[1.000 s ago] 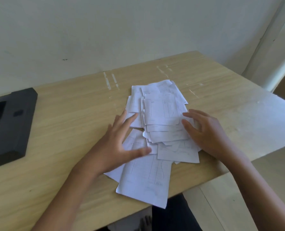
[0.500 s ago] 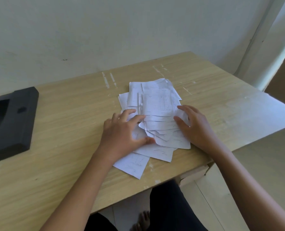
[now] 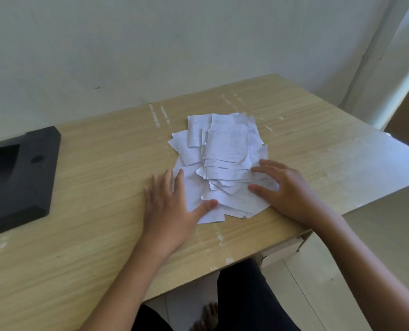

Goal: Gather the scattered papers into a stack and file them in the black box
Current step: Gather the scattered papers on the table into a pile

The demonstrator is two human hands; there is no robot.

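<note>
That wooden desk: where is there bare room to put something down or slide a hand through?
Bare wood lies between the black box and the left hand, behind the papers up to the wall, and right of the right hand to the desk edge. The middle is crowded: both hands flank the loose pile.

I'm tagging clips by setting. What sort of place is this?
Probably a plain room at home or in a small office: a worn wooden desk against a bare wall, loose papers, a black box.

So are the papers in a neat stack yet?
Not yet. The papers lie in a loose fanned pile, edges and corners sticking out everywhere.
</note>
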